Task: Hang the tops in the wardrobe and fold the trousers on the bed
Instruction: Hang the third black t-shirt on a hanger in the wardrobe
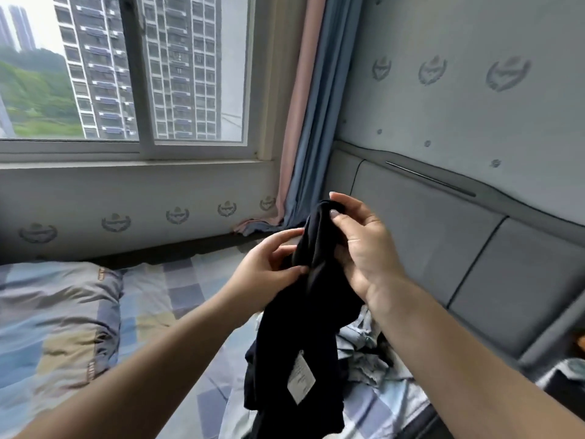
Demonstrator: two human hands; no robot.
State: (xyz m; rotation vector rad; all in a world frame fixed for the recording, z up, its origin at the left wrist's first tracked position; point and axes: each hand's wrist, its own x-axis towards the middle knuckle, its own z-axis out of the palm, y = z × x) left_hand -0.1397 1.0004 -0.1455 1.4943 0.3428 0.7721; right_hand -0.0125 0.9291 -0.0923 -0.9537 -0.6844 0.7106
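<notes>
I hold a dark garment (297, 337) up above the bed (177, 299), its white care label (300, 379) facing me. My left hand (269, 264) pinches a fold partway down; my right hand (361, 245) pinches the bunched top edge. Whether it is a top or trousers, I cannot tell. Beneath it lie crumpled pale blue clothes (367, 346). A checked pillow (57, 318) sits left, a grey padded headboard (474, 258) right, and a window (133, 71) beyond.

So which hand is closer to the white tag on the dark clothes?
Left, though only slightly. The left hand grips the dark garment up and left of the white tag. The right hand holds the garment's top, a little higher and farther from the tag.
</notes>
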